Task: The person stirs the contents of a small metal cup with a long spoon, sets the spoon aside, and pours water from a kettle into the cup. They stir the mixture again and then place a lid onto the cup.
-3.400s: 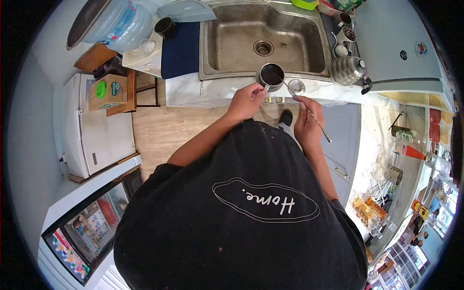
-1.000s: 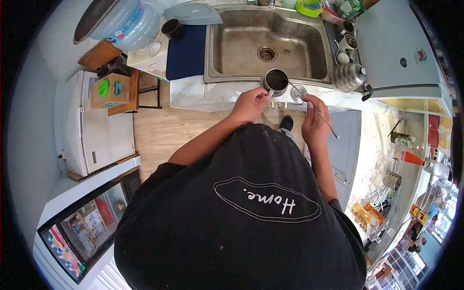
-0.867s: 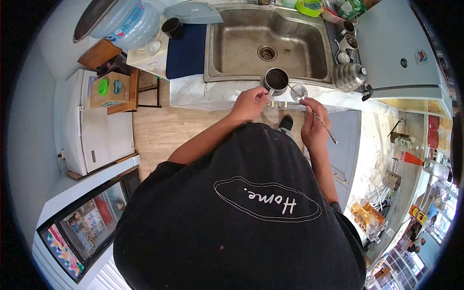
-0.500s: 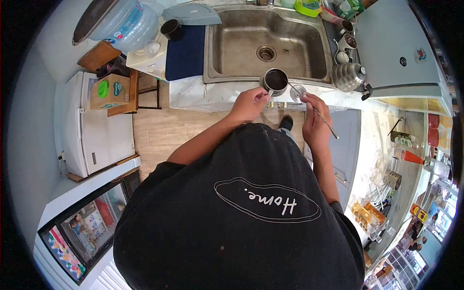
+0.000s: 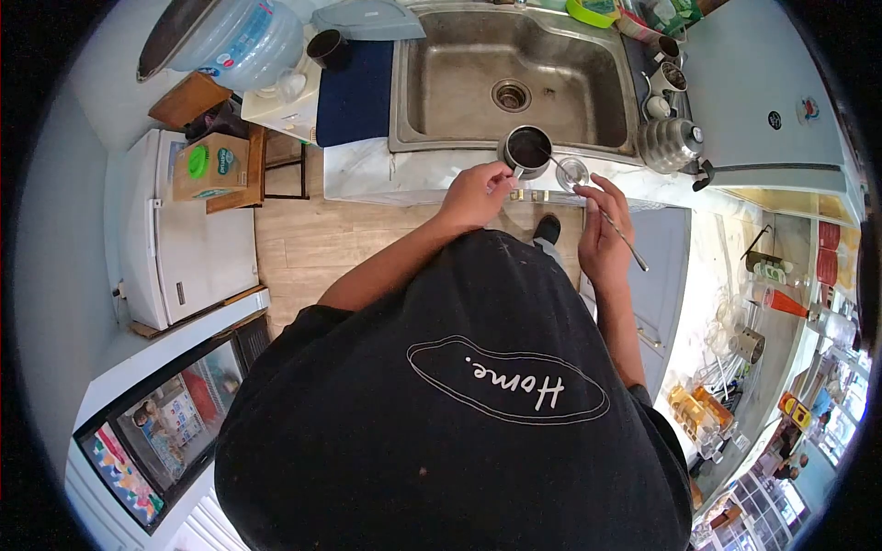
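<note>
At the sink's front edge sits a metal cup with dark liquid inside. My left hand is closed on the cup's handle, on the side nearest me. Between the fingers of my right hand is a long thin metal spoon. The spoon's far end reaches into the cup, and its tip is hidden in the dark liquid. A small clear glass stands on the counter just right of the cup, close to my right fingertips.
Beyond the cup lies a steel sink with a drain. A gooseneck kettle stands at its right, near several cups. On the left are a dark blue mat, a dark cup and a large water bottle.
The view has shifted slightly. My right fingers have moved a little around the spoon, which stays in the cup. My left hand keeps its hold on the handle.
</note>
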`<action>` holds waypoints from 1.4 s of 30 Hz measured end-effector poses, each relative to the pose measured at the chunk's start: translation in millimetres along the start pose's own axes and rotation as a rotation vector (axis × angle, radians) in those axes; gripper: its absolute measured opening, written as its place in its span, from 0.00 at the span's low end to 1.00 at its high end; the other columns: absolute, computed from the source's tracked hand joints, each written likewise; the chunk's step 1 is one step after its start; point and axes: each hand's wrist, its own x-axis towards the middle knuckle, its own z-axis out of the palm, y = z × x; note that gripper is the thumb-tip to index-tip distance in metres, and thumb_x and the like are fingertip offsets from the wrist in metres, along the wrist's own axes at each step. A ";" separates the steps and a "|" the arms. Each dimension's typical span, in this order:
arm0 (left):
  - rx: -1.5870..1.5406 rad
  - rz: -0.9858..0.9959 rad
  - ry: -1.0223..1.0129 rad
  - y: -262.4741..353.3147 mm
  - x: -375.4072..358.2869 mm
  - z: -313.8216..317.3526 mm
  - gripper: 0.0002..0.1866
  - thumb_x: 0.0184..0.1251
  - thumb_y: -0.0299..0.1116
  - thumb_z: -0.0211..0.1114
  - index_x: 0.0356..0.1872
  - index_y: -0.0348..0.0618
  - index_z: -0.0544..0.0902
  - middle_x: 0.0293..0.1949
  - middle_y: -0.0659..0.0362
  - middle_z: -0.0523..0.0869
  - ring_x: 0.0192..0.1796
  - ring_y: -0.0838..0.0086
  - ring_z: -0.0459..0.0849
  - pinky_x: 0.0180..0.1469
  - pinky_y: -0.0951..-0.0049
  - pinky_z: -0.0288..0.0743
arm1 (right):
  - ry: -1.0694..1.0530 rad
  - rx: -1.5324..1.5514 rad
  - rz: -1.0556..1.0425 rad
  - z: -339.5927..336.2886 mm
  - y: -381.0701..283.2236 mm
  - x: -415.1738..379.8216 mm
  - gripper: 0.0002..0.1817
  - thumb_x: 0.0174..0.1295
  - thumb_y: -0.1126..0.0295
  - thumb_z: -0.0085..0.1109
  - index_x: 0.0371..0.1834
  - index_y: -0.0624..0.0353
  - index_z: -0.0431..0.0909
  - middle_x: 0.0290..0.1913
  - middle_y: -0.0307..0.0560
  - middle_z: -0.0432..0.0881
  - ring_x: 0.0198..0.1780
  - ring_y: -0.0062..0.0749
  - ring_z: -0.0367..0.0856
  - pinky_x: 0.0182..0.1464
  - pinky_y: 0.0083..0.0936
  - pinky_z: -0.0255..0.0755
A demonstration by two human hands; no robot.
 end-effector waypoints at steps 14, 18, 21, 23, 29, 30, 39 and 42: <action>0.050 0.106 0.021 -1.6 0.2 -1.8 0.10 0.72 0.34 0.66 0.44 0.36 0.84 0.40 0.49 0.89 0.43 0.56 0.87 0.49 0.62 0.79 | 0.006 0.005 0.003 1.4 -8.7 8.0 0.07 0.73 0.76 0.56 0.48 0.58 0.84 0.54 0.58 0.85 0.60 0.54 0.82 0.62 0.44 0.73; 0.062 0.104 0.015 1.6 -0.8 -5.0 0.11 0.72 0.35 0.66 0.44 0.38 0.84 0.40 0.49 0.88 0.43 0.55 0.87 0.48 0.60 0.79 | 0.001 -0.038 -0.005 10.7 -11.0 15.6 0.07 0.73 0.75 0.56 0.48 0.58 0.84 0.54 0.56 0.86 0.60 0.53 0.82 0.62 0.44 0.73; 0.069 0.132 0.027 -3.2 0.0 -5.1 0.11 0.72 0.38 0.67 0.43 0.40 0.84 0.39 0.49 0.88 0.43 0.54 0.87 0.46 0.57 0.78 | 0.008 -0.044 0.027 2.7 -7.3 19.8 0.07 0.73 0.74 0.56 0.48 0.58 0.84 0.55 0.55 0.85 0.60 0.52 0.82 0.63 0.43 0.72; 0.060 0.138 0.048 -3.0 -0.5 -4.7 0.11 0.72 0.39 0.66 0.43 0.40 0.83 0.38 0.49 0.88 0.43 0.53 0.87 0.45 0.56 0.78 | -0.021 -0.051 0.047 -7.1 -5.0 16.0 0.09 0.75 0.75 0.54 0.50 0.58 0.84 0.57 0.56 0.85 0.60 0.52 0.82 0.63 0.41 0.73; 0.163 0.215 0.088 -2.8 0.5 -7.8 0.11 0.71 0.40 0.66 0.40 0.42 0.83 0.36 0.50 0.87 0.42 0.51 0.85 0.45 0.52 0.76 | -0.057 -0.028 -0.011 -0.2 -8.7 15.9 0.09 0.75 0.74 0.54 0.50 0.57 0.84 0.57 0.54 0.85 0.61 0.51 0.81 0.64 0.42 0.71; 0.187 0.232 0.099 -3.9 1.4 -7.8 0.11 0.71 0.40 0.66 0.40 0.42 0.83 0.36 0.50 0.87 0.42 0.51 0.85 0.45 0.52 0.76 | -0.049 -0.023 -0.030 2.5 -9.9 18.4 0.09 0.74 0.73 0.55 0.50 0.56 0.84 0.56 0.54 0.85 0.61 0.51 0.81 0.64 0.42 0.71; 0.284 0.281 0.158 -4.8 0.4 -9.8 0.10 0.70 0.39 0.67 0.41 0.43 0.85 0.36 0.52 0.87 0.43 0.51 0.85 0.46 0.51 0.76 | -0.060 -0.054 0.025 -13.7 -2.4 13.0 0.10 0.77 0.74 0.52 0.50 0.58 0.84 0.57 0.55 0.85 0.62 0.51 0.82 0.64 0.40 0.73; 0.271 0.293 0.178 -4.0 -1.2 -8.6 0.10 0.71 0.39 0.66 0.42 0.43 0.84 0.36 0.52 0.87 0.43 0.51 0.85 0.46 0.51 0.77 | -0.057 -0.013 0.018 -5.3 -2.9 11.2 0.09 0.75 0.72 0.56 0.49 0.56 0.85 0.57 0.53 0.86 0.61 0.51 0.81 0.64 0.42 0.71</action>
